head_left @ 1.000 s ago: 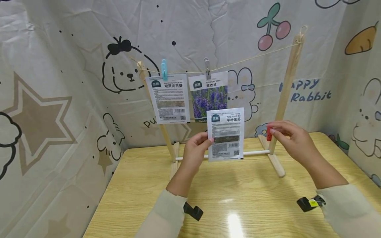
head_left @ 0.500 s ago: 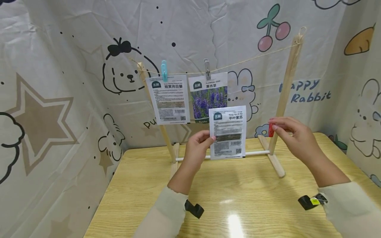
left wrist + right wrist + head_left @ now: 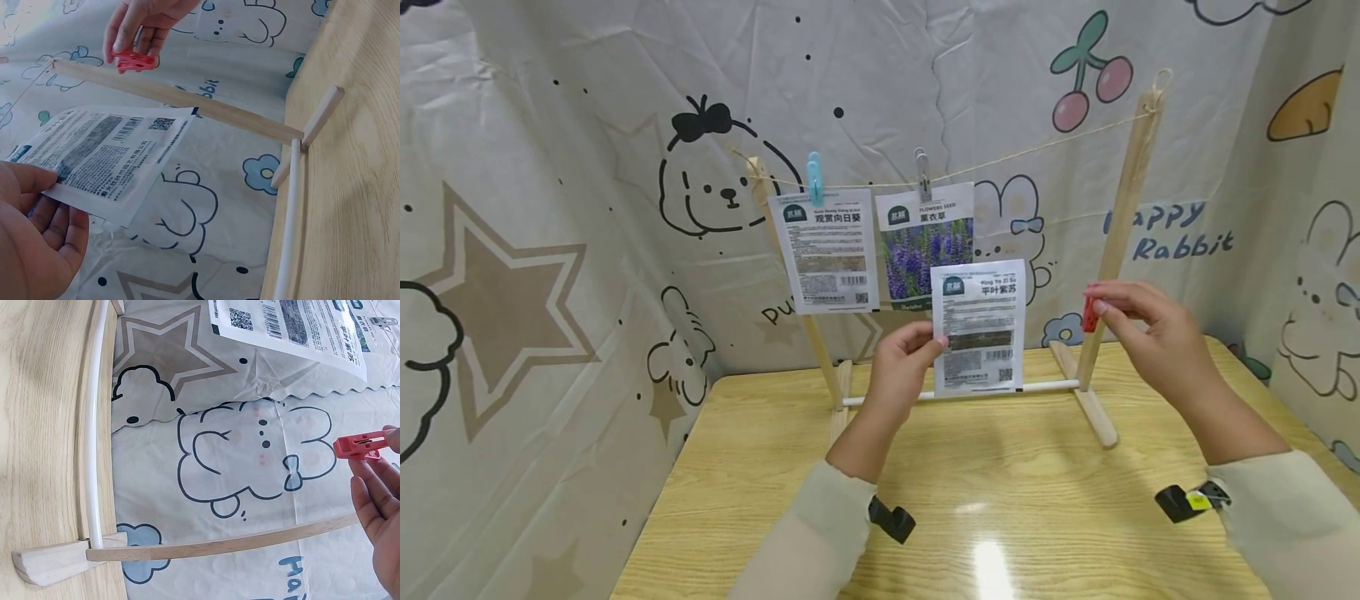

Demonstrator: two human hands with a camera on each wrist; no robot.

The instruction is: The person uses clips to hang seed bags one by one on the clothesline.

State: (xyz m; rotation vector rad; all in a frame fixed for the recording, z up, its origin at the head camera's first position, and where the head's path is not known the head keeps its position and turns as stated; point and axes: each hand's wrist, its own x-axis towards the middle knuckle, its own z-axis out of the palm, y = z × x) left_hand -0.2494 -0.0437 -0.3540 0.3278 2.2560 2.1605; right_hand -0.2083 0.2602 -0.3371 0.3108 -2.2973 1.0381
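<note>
My left hand pinches a white seed packet by its left edge, thumb in front. The packet is upright, its printed back towards me, overlapping the lower corner of a lavender seed packet behind it. My right hand pinches a red clothespin between thumb and fingers, in front of the right post. In the right wrist view the clothespin points away from the fingers. A string runs above. From it hang the lavender packet, under a grey clothespin, and another packet, under a blue clothespin.
The wooden stand has a left post, a right post and a white crossbar low between its feet. It stands on a wood-grain table. A printed cloth hangs behind and along the sides.
My left hand has lifted the packet slightly up and to the right. The right hand has risen a little with the red clothespin, also drifting right. The hanging packets stay in place.
</note>
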